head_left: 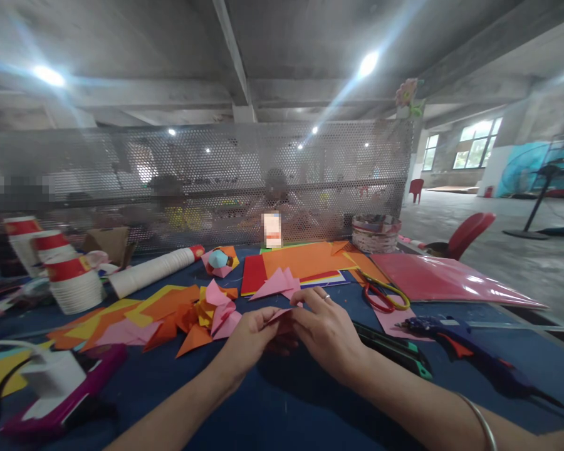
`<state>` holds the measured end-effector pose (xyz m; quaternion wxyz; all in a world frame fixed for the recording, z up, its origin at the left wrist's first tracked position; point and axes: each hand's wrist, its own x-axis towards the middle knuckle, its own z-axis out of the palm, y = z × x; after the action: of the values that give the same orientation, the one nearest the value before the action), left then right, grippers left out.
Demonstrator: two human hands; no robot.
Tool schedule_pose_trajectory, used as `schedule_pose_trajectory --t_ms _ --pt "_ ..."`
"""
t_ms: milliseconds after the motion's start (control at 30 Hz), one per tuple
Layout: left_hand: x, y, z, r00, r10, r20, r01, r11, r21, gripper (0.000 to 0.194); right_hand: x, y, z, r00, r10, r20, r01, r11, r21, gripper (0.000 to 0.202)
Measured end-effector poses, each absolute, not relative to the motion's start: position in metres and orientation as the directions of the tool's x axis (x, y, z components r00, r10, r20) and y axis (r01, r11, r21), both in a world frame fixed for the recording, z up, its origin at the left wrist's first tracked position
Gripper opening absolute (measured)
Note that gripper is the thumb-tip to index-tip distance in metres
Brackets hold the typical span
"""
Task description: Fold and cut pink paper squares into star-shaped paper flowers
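Observation:
Both hands meet over the blue table (282, 407) around a small pink paper piece (281, 315). My left hand (256, 338) pinches its left side between thumb and fingers. My right hand (322, 329), with a ring on one finger, grips the right side; its fingertips partly hide the paper. Just beyond are folded pink pieces (277, 284) on a stack of orange sheets (301, 260). Left of my left hand lie folded orange pieces (195, 338) and pink ones (223, 310).
Scissors (385, 297), a green-black cutter (395, 351) and a blue glue gun (474, 351) lie right. Paper cups (75, 285) and a purple-white power strip (66, 394) are left. A woven basket (376, 233) stands by the perforated metal screen (216, 181).

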<state>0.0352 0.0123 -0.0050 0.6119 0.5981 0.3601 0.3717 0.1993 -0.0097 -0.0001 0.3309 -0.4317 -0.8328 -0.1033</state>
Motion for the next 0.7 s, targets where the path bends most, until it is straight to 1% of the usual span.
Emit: schedule_pose_trajectory --t_ms 133,233,300,367,400,500,567,700 --pt "0.034 0.013 -0.006 0.462 0.887 0.016 -0.025 -0.006 1.0 0.038 0.196 -0.012 -0.001 -0.368 0.684 0.629 0.778 0.597 -0.194 0.015" --pt "0.033 0.014 -0.007 0.439 0.898 0.023 -0.015 -0.019 1.0 0.028 0.193 -0.012 -0.003 -0.261 0.74 0.62 0.791 0.533 -0.302 0.025" --pt "0.032 0.015 -0.007 0.426 0.904 0.034 -0.003 -0.036 0.999 0.025 0.192 -0.011 -0.003 -0.208 0.781 0.589 0.794 0.486 -0.365 0.027" --pt "0.032 0.017 -0.007 0.418 0.907 0.053 0.015 -0.065 0.998 0.023 0.192 -0.009 -0.004 -0.22 0.816 0.534 0.788 0.471 -0.397 0.015" --pt "0.032 0.017 -0.006 0.414 0.908 0.066 0.026 -0.084 0.996 0.022 0.193 -0.009 -0.004 -0.241 0.83 0.503 0.782 0.473 -0.406 0.013" --pt "0.032 0.017 -0.005 0.409 0.906 0.108 0.068 -0.148 0.987 0.02 0.193 -0.007 -0.005 -0.3 0.85 0.433 0.761 0.487 -0.428 0.033" --pt "0.032 0.016 -0.006 0.415 0.9 0.133 0.098 -0.189 0.977 0.019 0.192 -0.007 -0.005 -0.32 0.852 0.414 0.748 0.495 -0.442 0.033" --pt "0.032 0.017 -0.011 0.413 0.893 0.178 0.158 -0.263 0.952 0.015 0.189 -0.008 -0.007 -0.327 0.847 0.418 0.74 0.505 -0.444 0.027"
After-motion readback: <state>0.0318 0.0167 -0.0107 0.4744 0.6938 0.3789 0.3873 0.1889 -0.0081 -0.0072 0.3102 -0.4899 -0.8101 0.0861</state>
